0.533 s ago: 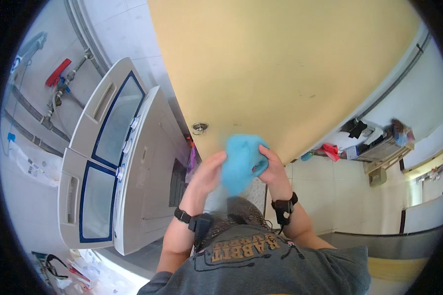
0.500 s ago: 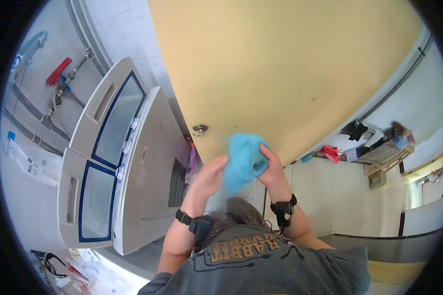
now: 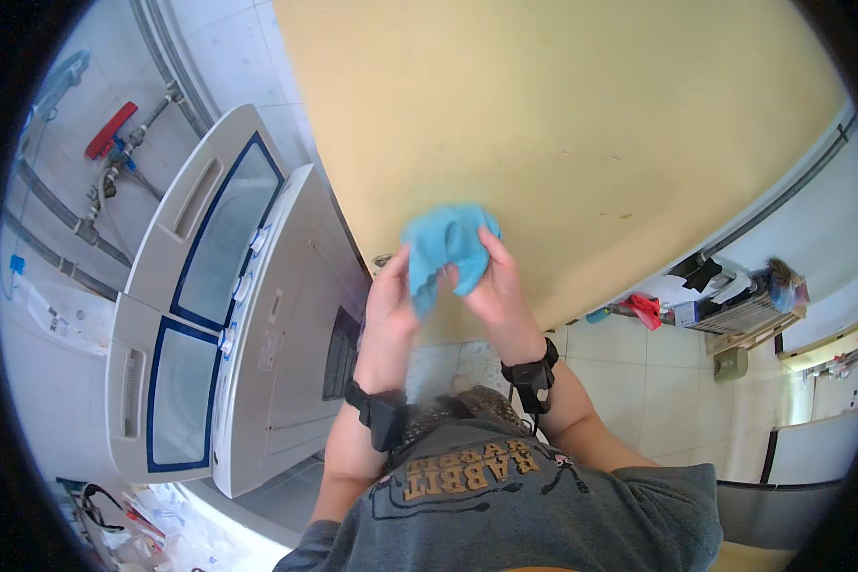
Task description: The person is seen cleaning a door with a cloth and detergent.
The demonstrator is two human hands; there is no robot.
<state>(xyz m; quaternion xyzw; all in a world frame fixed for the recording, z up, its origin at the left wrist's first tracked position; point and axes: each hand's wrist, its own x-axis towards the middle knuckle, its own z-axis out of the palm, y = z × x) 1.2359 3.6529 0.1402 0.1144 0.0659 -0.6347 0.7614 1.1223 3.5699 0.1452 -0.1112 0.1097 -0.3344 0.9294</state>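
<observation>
A light-blue cloth (image 3: pixel 451 234) is bunched up in front of the pale yellow door (image 3: pixel 543 114), its lower corners hanging loose. My right hand (image 3: pixel 494 286) grips its right side, with the thumb on the near face and the fingers behind the fabric. At the left edge my left hand (image 3: pixel 388 297) holds it, thumb upward, its other fingers mostly hidden. The round metal door knob (image 3: pixel 381 260) shows just beside my left hand, partly covered by it. Whether the cloth touches the door cannot be made out.
A white twin-tub washing machine (image 3: pixel 286 315) with blue-framed lids stands close on my left. Behind it, pipes and a red-handled valve (image 3: pixel 112 131) run along the tiled wall. To the right are a wooden crate (image 3: pixel 745 310), a green bin (image 3: pixel 730 364) and pale floor tiles (image 3: pixel 620 372).
Both hands have gone up and forward with the cloth, toward the door's knob side. The cloth has spread out from a tighter bundle, and my left hand now grips its edge.
</observation>
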